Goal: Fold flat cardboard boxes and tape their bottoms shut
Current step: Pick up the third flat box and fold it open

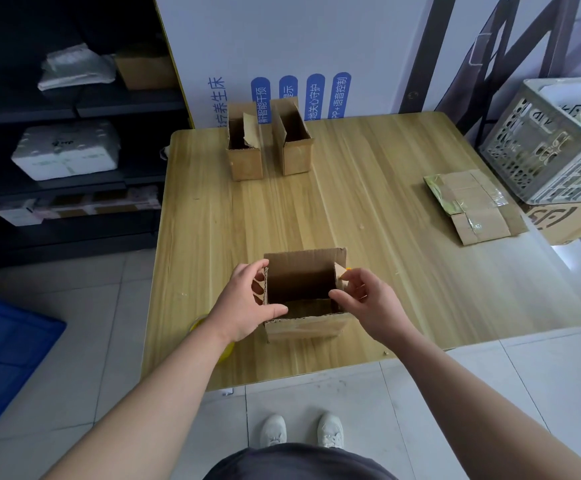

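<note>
Head view: open box [302, 329] held upright at near centre of counter [368, 202].
Left grip [247, 299] clamped on left wall, right grip [361, 299] pinching right wall; best to square corners and seat inner flaps flat before taping; yellow roll [197, 323] near left, probably tape.

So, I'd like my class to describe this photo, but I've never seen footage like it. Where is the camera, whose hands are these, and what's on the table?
No machine here: one camera, worn on a person's head, looks down at their hands. The left hand and right hand each grip a side of an open cardboard box on the table. A second box and a third box stand at the far edge; flat cardboard lies at the right. A yellow roll, probably tape, peeks out beneath the left wrist.
</note>
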A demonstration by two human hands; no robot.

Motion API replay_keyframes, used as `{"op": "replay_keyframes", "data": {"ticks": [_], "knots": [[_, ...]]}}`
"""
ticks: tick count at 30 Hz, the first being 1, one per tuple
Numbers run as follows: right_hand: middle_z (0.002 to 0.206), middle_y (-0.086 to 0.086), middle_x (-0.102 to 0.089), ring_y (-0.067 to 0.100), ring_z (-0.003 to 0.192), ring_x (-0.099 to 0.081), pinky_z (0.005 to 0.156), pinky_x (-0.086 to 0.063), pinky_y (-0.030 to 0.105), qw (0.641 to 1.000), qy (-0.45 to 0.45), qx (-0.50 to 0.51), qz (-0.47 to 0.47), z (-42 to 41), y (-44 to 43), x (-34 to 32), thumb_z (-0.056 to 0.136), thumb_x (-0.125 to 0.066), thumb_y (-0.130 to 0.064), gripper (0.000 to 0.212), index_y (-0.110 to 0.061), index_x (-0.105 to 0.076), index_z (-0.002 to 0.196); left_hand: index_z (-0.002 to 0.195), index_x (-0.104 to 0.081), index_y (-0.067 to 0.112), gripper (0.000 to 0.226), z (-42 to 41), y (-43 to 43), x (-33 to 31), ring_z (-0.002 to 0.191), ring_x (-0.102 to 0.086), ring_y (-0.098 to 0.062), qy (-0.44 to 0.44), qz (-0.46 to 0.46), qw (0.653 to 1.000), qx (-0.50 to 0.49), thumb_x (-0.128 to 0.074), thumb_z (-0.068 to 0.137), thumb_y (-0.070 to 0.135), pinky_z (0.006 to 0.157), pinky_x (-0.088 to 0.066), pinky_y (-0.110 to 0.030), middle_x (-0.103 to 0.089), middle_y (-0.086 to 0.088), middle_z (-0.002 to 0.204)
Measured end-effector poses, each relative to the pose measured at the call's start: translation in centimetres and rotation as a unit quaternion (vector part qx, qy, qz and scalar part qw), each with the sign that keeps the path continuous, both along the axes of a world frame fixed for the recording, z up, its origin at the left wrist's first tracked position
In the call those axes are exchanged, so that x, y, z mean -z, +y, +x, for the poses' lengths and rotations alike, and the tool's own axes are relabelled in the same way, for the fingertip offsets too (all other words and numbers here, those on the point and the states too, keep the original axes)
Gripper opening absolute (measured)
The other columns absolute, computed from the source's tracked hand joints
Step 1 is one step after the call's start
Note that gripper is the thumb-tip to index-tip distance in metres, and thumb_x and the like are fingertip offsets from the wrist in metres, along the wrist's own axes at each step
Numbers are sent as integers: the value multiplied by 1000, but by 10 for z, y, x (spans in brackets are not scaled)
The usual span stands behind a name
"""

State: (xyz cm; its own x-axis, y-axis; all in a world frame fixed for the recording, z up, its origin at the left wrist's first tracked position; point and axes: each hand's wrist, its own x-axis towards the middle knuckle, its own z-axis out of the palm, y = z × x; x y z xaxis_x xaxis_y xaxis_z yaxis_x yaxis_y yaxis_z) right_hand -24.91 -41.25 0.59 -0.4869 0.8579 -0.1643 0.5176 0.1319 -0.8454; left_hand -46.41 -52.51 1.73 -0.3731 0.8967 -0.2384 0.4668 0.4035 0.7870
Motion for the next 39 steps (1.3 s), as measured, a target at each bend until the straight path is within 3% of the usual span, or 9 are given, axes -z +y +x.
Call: {"op": "replay_keyframes", "data": {"ticks": [4, 9, 13, 16, 21, 26, 30, 34, 39], "knots": [[84, 2, -63, 18, 76, -60, 70, -51, 27, 1000, -6, -12, 4, 1, 1, -1, 87, -69, -30, 15, -24, -64, 100, 147, -35, 25, 92, 1, -3, 2, 116, -46, -9, -19, 17, 1000, 3, -86, 71, 30, 101, -39, -22, -42, 8, 128], [82, -2, -62, 8, 69, -58, 63, -48, 16, 1000, -14, 7, -7, 1, 1, 1, 95, -51, -12, 19, -18, -66, 106, 123, -61, 19, 64, 4, -6, 4, 92, -62, -9, -18, 119, 992, -48, -88, 66, 29, 80, -56, -22, -59, 8, 105], [78, -3, -58, 7, 64, -54, 59, -44, 14, 1000, -14, 9, -21, 1, 2, 3, 97, -48, -12, 22, -19, -66, 108, 106, -68, 24, 44, 9, -8, 6, 95, -65, -8, -86, 83, 993, -23, -77, 68, 46, 88, -55, -26, -68, 6, 99], [91, 0, -63, 15, 78, -59, 75, -49, 27, 999, -7, 11, -39, 2, 3, 5, 98, -46, -13, 25, -17, -67, 111, 112, -68, 28, 54, 6, -11, 7, 99, -63, -5, -95, 51, 994, -7, -77, 65, 54, 90, -53, -25, -69, 10, 104], [96, -1, -65, 11, 81, -58, 73, -48, 23, 996, 43, 15, -83, 7, 6, 4, 97, -39, -5, 35, -17, -70, 106, 119, -64, 35, 62, 1, -14, 9, 104, -60, 1, -76, 12, 997, 12, -90, 63, 32, 92, -48, -18, -68, 19, 108], [95, 5, -68, 13, 77, -60, 71, -52, 29, 990, 70, 27, -116, 7, 9, 6, 97, -36, -4, 37, -15, -71, 104, 108, -68, 30, 43, 0, -10, 13, 93, -68, -8, -110, 27, 992, -46, -84, 73, 12, 91, -55, -29, -72, 9, 99], [86, 4, -66, 16, 70, -59, 70, -52, 33, 983, 96, 63, -143, 5, 10, 3, 99, -40, -12, 28, -17, -61, 116, 100, -63, 18, 38, 4, -5, 19, 77, -61, -11, -86, 30, 989, -119, -86, 70, 10, 81, -56, -28, -65, 1, 93], [84, -8, -60, 12, 66, -55, 66, -50, 26, 991, 53, 27, -119, 4, 16, 2, 101, -41, -27, 31, -41, -51, 127, 105, -59, 14, 40, 6, -2, 23, 75, -56, -10, -92, 2, 986, -136, -84, 73, 14, 70, -49, -18, -60, -1, 95], [106, 0, -63, 13, 62, -58, 62, -52, 28, 993, 49, 30, -102, 3, 14, 9, 97, -51, -34, 21, -29, -70, 104, 111, -54, 19, 44, 4, 3, 26, 81, -57, -9, -122, -27, 984, -130, -81, 77, 13, 74, -47, -18, -58, 2, 101]]}}
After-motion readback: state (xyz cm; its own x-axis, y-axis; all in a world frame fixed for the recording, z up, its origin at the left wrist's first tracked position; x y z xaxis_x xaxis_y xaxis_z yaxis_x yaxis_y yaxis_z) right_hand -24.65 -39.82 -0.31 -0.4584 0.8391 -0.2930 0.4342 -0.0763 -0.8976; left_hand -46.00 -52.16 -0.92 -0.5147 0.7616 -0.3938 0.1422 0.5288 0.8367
